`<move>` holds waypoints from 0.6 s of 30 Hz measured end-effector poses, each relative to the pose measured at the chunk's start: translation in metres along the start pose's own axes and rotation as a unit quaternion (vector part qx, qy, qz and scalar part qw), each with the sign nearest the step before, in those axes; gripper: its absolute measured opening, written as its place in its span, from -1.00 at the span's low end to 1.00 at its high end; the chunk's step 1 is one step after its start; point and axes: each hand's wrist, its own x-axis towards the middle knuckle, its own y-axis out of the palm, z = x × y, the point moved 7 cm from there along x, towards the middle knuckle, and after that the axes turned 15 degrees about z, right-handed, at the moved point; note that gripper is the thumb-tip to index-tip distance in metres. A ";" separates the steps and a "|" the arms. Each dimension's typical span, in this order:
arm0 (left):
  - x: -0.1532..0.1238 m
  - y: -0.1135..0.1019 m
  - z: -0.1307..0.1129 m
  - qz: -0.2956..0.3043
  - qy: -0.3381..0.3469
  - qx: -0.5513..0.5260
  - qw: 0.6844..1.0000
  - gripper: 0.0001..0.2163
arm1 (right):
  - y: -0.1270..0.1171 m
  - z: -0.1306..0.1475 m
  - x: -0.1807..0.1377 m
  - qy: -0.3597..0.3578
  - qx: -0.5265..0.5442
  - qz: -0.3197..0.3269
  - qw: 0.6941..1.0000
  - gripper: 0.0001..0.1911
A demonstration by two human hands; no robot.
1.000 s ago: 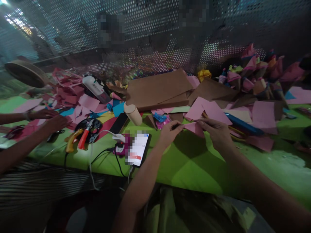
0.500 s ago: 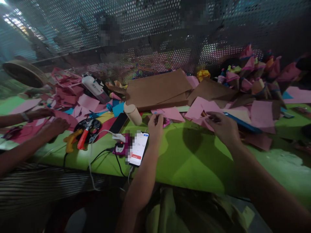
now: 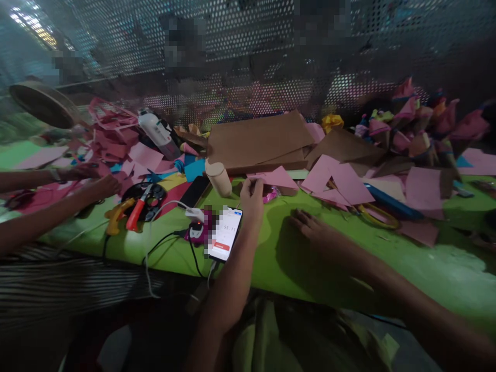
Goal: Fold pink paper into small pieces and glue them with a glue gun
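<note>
My left hand (image 3: 252,195) is closed in a pinch beside a shiny pink wrapper or ribbon (image 3: 270,194). Whatever lies between its fingertips is too small and dark to make out. Just behind it is a pink paper sheet (image 3: 279,177). My right hand (image 3: 310,227) is low over the green tabletop (image 3: 279,268), its fingers stretched out and nothing visible in them. To its right lie yellow-handled scissors (image 3: 377,217), partly under pink paper pieces (image 3: 351,181). A beige cylinder (image 3: 219,179) stands left of my left hand, and a lit phone (image 3: 227,235) lies by that forearm.
Brown cardboard (image 3: 259,142) lies at the back against a perforated screen. Another person's hands (image 3: 103,186) handle pink paper at left. A yellow glue gun (image 3: 116,216), a red-handled tool (image 3: 136,212), cables and a purple power strip (image 3: 199,232) lie nearby. Pink paper flowers (image 3: 411,124) crowd the back right.
My right hand has left the pink paper pieces and come left and nearer to me, uncovering the yellow scissor handle. My left hand stays pinched in about the same place. The view has shifted slightly.
</note>
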 end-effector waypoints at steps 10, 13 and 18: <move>0.001 0.007 0.008 0.023 -0.016 -0.049 0.998 -0.89 | -0.038 -0.026 0.042 0.019 0.011 0.008 1.000 -0.31; 0.001 0.007 0.010 0.027 -0.018 -0.060 0.998 -0.89 | -0.026 -0.016 0.043 -0.012 -0.020 0.008 1.000 -0.25; 0.003 0.015 0.013 0.050 -0.028 -0.071 0.996 -0.90 | -0.011 0.008 -0.020 -0.097 0.060 0.054 0.992 -0.33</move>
